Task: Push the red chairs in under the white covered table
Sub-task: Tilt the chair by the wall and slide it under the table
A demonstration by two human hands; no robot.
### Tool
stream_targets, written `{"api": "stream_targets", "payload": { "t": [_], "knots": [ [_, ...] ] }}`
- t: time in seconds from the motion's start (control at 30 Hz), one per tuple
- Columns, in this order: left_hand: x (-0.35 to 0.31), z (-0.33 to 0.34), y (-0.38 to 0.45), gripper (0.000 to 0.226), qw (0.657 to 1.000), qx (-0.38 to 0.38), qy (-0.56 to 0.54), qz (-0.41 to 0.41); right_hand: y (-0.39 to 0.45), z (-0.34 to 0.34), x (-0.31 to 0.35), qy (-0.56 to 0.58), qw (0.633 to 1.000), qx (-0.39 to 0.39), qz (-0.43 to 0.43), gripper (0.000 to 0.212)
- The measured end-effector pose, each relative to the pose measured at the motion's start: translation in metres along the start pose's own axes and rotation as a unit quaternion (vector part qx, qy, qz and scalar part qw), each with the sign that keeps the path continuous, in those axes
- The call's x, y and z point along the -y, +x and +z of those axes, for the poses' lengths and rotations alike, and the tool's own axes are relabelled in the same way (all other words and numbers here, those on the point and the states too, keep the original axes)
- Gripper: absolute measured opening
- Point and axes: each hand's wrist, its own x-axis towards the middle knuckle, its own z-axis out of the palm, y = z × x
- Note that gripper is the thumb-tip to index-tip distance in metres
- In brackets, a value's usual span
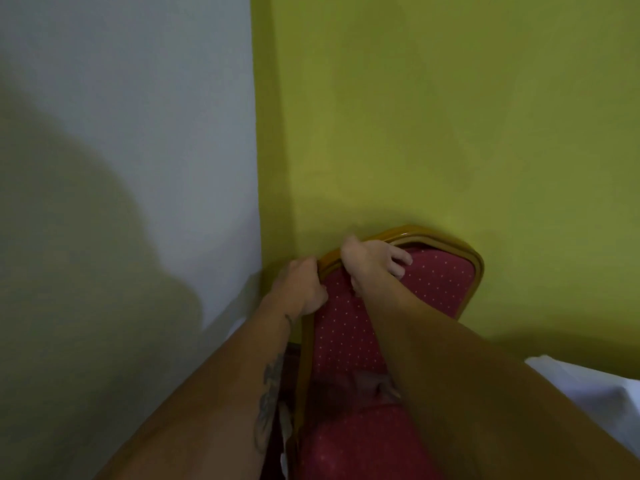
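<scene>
Green wall (450, 116) and white wall (121, 98) meet in a corner; the red chair (349, 327) with white dots and a wooden frame stands backed right against it, likely parked there out of the way. White covered counter (595, 393) only shows as a cloth corner at lower right. Left hand (299, 289) and right hand (367, 265) both clamp the backrest's top rail, fingers (398, 259) curled over it, probably to drag the chair clear. No writing or brand visible.

A banquet or dining room: padded red chair (391, 289) with gilt frame, white tablecloth (588, 386), green wall (450, 116).
</scene>
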Motion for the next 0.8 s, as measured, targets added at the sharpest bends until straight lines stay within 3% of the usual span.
{"api": "stream_targets", "payload": {
  "t": [0.3, 0.53, 0.73, 0.8],
  "knots": [
    [0.034, -0.012, -0.037, 0.028, 0.997, -0.039, 0.059, -0.045, -0.045, 0.02, -0.022, -0.047, 0.997, 0.045, -0.052, 0.13],
    [0.041, 0.005, -0.124, 0.032, 0.998, -0.037, -0.004, -0.057, -0.072, -0.009, -0.075, -0.105, 0.978, 0.133, -0.121, 0.128],
    [0.031, 0.017, -0.191, 0.015, 0.99, 0.083, -0.112, -0.026, -0.086, -0.071, -0.122, -0.159, 0.956, 0.181, -0.166, 0.126],
    [0.028, 0.018, -0.206, 0.031, 0.968, 0.148, -0.199, -0.044, -0.091, -0.094, -0.134, -0.179, 0.947, 0.197, -0.179, 0.125]
  ]
}}
